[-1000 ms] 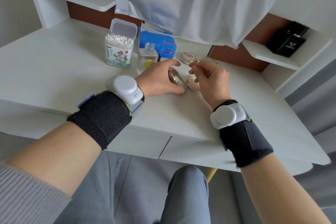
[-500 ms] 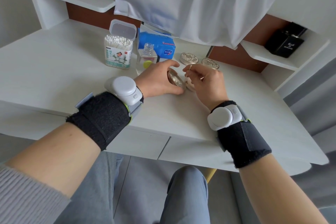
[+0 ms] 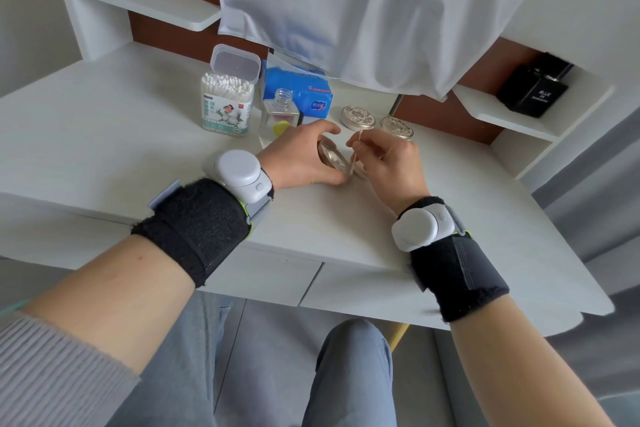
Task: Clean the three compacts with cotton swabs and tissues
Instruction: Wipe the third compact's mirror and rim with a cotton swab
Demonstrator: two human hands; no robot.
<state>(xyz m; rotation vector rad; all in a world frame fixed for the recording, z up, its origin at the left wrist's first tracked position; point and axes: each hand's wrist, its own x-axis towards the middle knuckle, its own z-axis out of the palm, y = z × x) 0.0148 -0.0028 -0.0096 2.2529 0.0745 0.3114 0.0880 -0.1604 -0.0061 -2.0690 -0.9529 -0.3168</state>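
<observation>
White bench (image 3: 104, 149) below a hung cloth (image 3: 363, 10) is set at the back with a swab box (image 3: 227, 104), a tissue pack (image 3: 298, 90) and a small bottle (image 3: 280, 113), with a closed compact (image 3: 357, 117) and a second closed compact (image 3: 397, 127) side by side to their right. Nearer the front edge, a third compact (image 3: 330, 158) is gripped, tilted on edge, by the curled left hand (image 3: 298, 159). A swab (image 3: 355, 152) is pinched in the right hand (image 3: 388, 163), its lower tip held down at that compact's rim.
</observation>
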